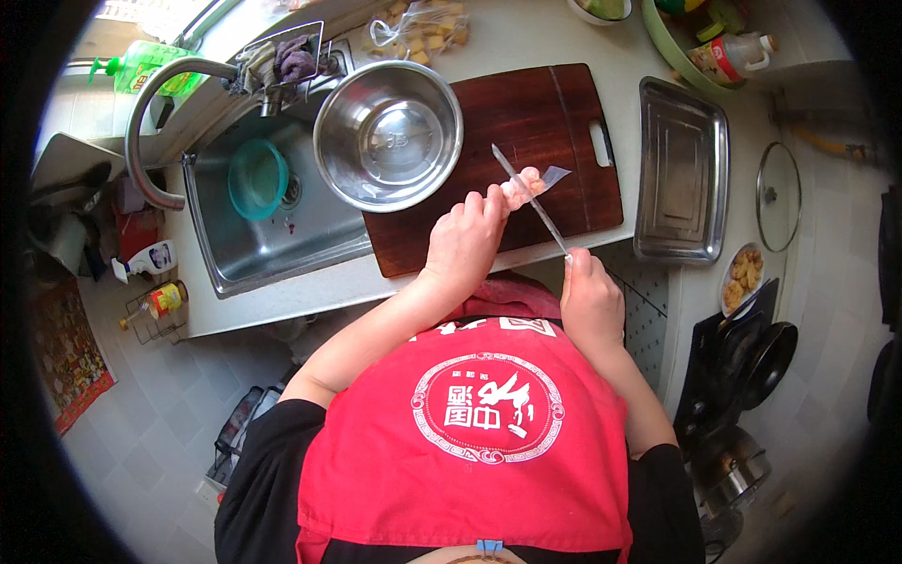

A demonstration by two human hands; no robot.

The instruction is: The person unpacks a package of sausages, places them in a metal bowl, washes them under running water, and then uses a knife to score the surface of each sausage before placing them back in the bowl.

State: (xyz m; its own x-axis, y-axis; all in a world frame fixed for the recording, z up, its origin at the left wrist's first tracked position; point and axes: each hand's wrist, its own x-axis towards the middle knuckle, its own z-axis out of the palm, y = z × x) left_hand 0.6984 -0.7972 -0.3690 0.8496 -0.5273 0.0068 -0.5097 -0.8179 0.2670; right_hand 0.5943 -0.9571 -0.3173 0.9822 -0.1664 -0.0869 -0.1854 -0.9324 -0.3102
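Note:
My left hand grips a clear plastic bag of pinkish, lumpy food above the dark wooden cutting board. In my right hand is a knife, its narrow blade pointing up and left and lying across the bag. A flap of the bag sticks out to the right of the blade. Whether the blade touches the food I cannot tell. A stainless steel bowl stands left of the bag, partly over the board and partly over the sink edge.
The metal sink at left holds a teal plastic basin. Its curved faucet arches beside it. An empty steel tray lies right of the board. Behind are a bag of yellow chunks and a green basin holding a bottle.

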